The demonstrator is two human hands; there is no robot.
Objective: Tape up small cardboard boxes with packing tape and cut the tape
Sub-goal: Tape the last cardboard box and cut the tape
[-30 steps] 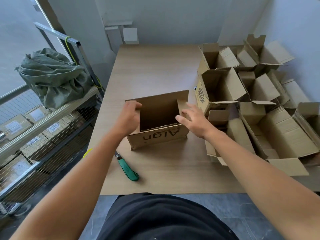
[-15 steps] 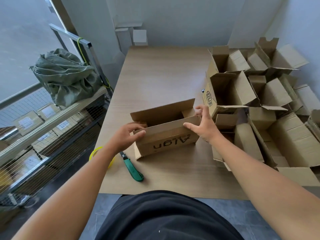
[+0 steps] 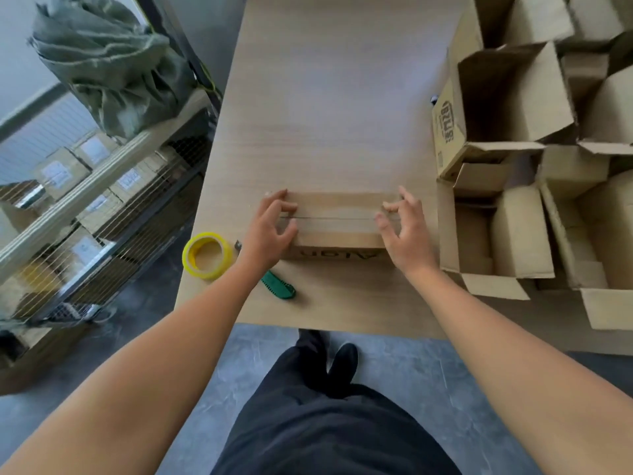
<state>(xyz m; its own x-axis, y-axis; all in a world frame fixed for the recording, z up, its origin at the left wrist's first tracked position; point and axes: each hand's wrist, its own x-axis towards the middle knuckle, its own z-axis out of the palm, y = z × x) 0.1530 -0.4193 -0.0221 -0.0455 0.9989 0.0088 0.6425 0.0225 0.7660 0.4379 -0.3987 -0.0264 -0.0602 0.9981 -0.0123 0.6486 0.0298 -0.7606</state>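
Observation:
A small cardboard box (image 3: 337,217) stands on the wooden table (image 3: 329,108), its two top flaps folded flat and meeting in a seam along the middle. My left hand (image 3: 270,231) presses on the box's left end, fingers spread over the flaps. At the right end my right hand (image 3: 402,228) rests with curled fingers on the flaps. A roll of yellow packing tape (image 3: 207,255) lies on the table just left of my left wrist. A green utility knife (image 3: 279,286) lies under my left forearm, partly hidden.
Several open cardboard boxes (image 3: 507,97) are heaped along the table's right side. To the left stands a wire shelf (image 3: 113,186) with labelled parcels, topped by a green sack (image 3: 109,60). The table's near edge runs just behind my forearms.
The box's flaps, upright a second ago, now lie folded shut. Both hands have come from the box's sides onto its top ends. The view tilted down, bringing the tape roll into sight.

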